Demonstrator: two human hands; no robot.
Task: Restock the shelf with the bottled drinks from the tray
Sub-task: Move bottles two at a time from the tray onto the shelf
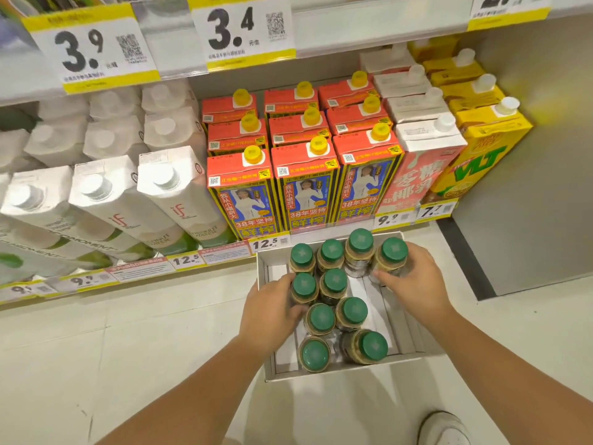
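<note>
Our left hand (272,311) curls round a green-capped bottle (304,285) in the tray (321,375). Our right hand (414,284) wraps, it seems, the corner bottle (393,252). The white carton (179,200) reads "if", the yellow carton (478,162) "VLT".

Pale, glossy floor tiles (96,348) spread out beyond the left hand (269,313), a plain grey wall panel (529,187) rises past the right hand (414,281), and above both runs a white shelf (353,24) hung with yellow-bordered price tags (93,49), all brightly lit.
</note>
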